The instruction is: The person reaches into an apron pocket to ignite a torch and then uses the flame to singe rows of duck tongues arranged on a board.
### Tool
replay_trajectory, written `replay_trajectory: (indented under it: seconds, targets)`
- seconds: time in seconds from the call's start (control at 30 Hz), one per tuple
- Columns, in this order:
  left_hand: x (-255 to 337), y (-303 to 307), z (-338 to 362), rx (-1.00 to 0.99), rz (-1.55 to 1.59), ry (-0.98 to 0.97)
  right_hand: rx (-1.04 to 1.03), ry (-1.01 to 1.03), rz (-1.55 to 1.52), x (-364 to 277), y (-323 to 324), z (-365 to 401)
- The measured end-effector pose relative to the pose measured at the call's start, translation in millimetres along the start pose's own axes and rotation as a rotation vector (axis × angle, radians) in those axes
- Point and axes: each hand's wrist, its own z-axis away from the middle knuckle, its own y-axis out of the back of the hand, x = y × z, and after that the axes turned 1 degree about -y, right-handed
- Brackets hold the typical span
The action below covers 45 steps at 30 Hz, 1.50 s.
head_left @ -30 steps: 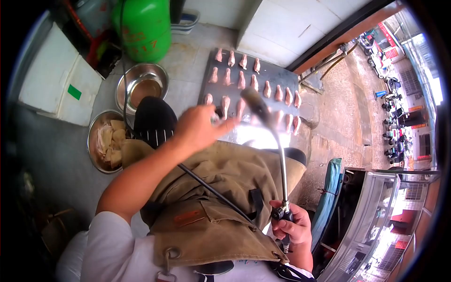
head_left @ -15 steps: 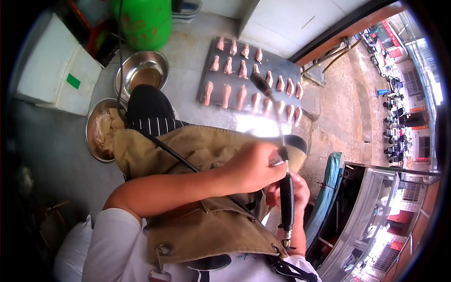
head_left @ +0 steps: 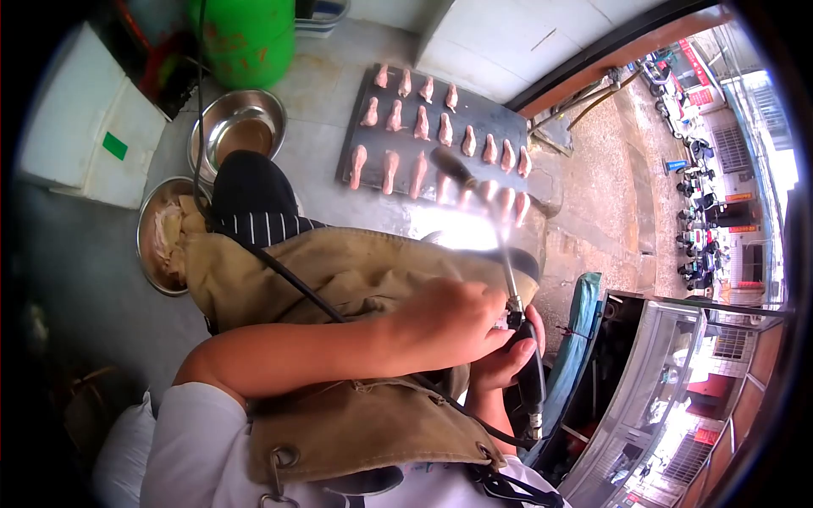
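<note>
Two hands on gas torch [head_left: 508,275] | right hand [head_left: 501,360] fingers clenched round handle | left hand [head_left: 453,326] fingers pinching valve | nozzle above meat pieces [head_left: 421,123] on tray [head_left: 493,114]

The torch [head_left: 511,284] is showing a smooth, bright metal tube above a matt black grip, and its hose [head_left: 296,284] is looking like dull black rubber. On the near side of the tray [head_left: 500,123], whose dark surface is appearing matt, the apron [head_left: 373,271] is presenting coarse khaki canvas. Left of the tray, the bowl [head_left: 222,108] is gleaming as polished steel and the cylinder [head_left: 246,38] is showing glossy green paint.
</note>
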Motion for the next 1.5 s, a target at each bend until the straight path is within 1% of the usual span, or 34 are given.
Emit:
replay_trajectory:
  seconds: [0.1, 0.4, 0.7, 0.8, 1.23, 1.43, 1.5]
  targets:
    - [-7.8, -5.6, 4.6, 0.006, -0.059, -0.053, -0.010, 0.022, 0.134, 0.2, 3.9, 3.8]
    - [-6.1, -1.7, 3.4, 0.033, -0.024, -0.077, -0.034, 0.015, 0.117, -0.8, 6.2, 4.4]
    - [-2.2, 1.2, 3.7, 0.042, -0.026, -0.051, -0.034, 0.003, 0.094, -1.0, 6.6, 5.4]
    - [-3.1, -1.2, 4.1, 0.041, 0.033, -0.042, -0.039, 0.012, 0.099, -0.2, 7.1, 4.7]
    - [-3.7, -1.1, 1.7, 0.051, 0.031, -0.053, -0.036, 0.011, 0.100, 3.6, 10.7, 3.8]
    - [-3.6, -3.7, 1.0, 0.092, 0.015, -0.030, -0.045, 0.018, 0.031, 5.7, 8.1, -0.2]
    - [-2.2, -1.5, 1.9, 0.100, -0.022, -0.017, -0.010, 0.001, 0.042, 11.2, 10.5, -2.0]
